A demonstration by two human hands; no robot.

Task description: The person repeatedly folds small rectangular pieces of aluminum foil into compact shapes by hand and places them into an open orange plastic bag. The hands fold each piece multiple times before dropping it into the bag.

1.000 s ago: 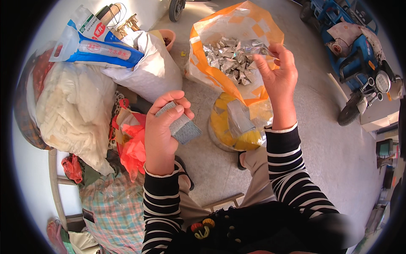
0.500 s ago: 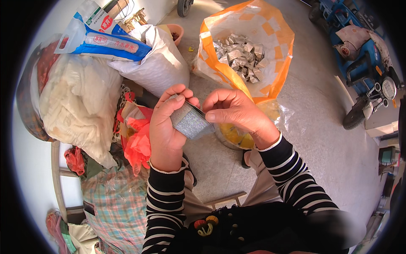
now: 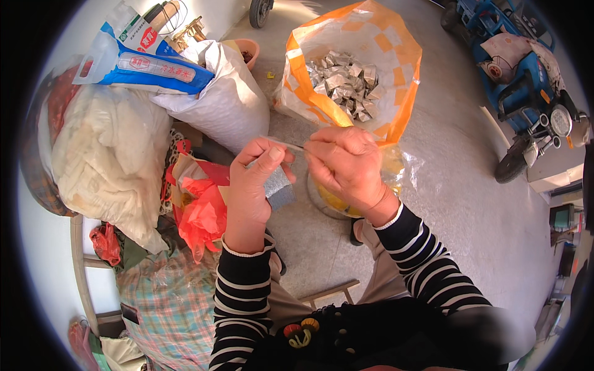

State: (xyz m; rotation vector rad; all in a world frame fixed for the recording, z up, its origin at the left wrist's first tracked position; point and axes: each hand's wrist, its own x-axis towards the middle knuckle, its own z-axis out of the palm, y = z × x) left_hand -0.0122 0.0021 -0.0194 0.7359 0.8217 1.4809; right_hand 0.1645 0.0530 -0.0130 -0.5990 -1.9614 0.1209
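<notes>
My left hand is closed around a stack of silver foil paper, mostly hidden behind my palm and fingers. Between my two hands stretches a thin pale sheet, seen nearly edge-on. Its right end is pinched in the closed fingers of my right hand, and its left end lies at my left fingertips. Just beyond my hands stands a wide-mouthed orange and white bag, holding many folded silver paper pieces.
Left of my hands are a crumpled red plastic bag, a full white sack with a blue and white bag on it, and a cream cloth bundle. Plaid fabric lies nearer. A blue vehicle stands at far right.
My right hand has closed from a looser curl into a pinch, with a thin sheet now between my hands. The silver stack has turned and dropped partly behind my left hand.
</notes>
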